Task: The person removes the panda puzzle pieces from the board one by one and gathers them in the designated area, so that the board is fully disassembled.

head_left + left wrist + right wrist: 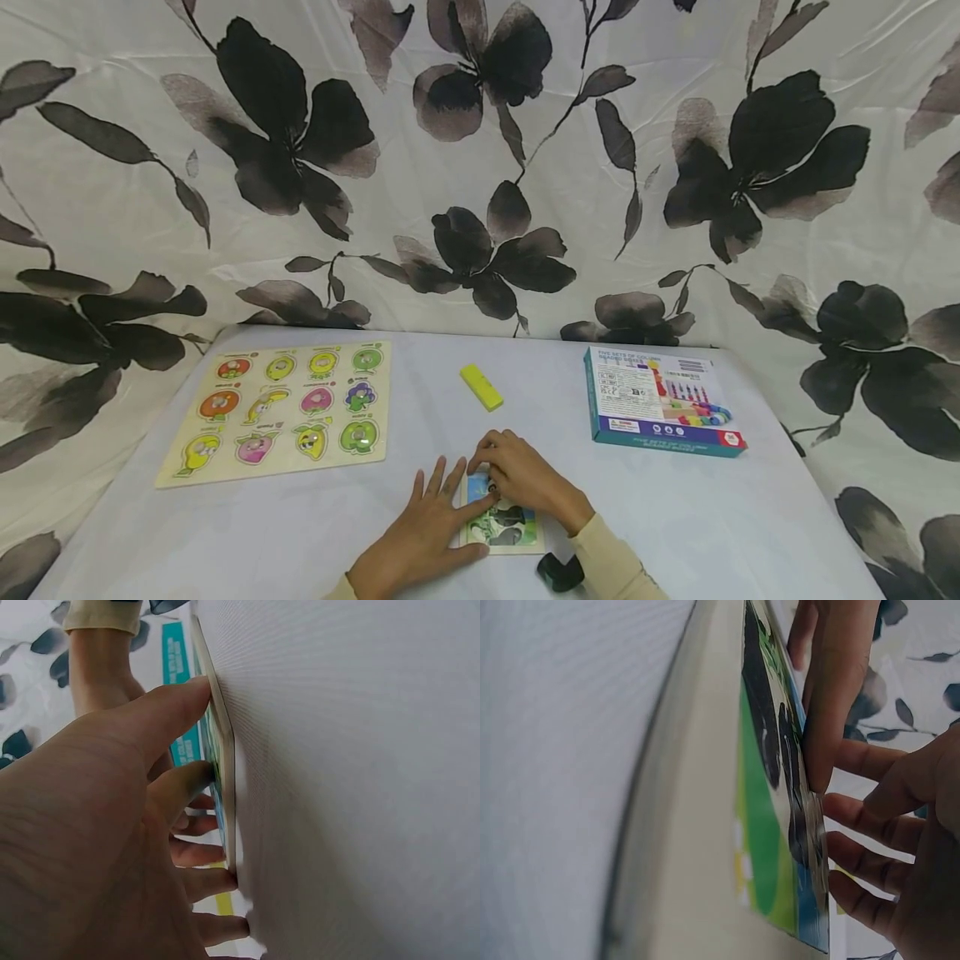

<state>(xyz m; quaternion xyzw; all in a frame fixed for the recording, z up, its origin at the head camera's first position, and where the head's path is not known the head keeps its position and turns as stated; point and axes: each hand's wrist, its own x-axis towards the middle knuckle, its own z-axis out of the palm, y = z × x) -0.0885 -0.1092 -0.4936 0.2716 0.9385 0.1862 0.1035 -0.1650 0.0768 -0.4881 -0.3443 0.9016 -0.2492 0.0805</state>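
Note:
A small wooden picture puzzle (504, 537) lies flat on the white table, showing a black-and-white animal on green and blue. My left hand (423, 529) is spread beside its left side, thumb and index finger pressing on it. The left wrist view shows the left thumb (180, 705) on the puzzle's edge (225, 742). From the right, my right hand (521, 475) reaches over the top of the picture, fingers bent and tips on its upper part. Whether they pinch a piece I cannot tell. In the right wrist view the picture (761, 817) appears edge-on, fingertips along its far side.
At the left lies a fruit puzzle board (285, 417). A yellow block (482, 387) sits beyond my hands. A teal-edged box (663, 404) is at the right. Near my right sleeve is a dark rounded object (560, 573). Floral cloth (480, 167) hangs behind the table.

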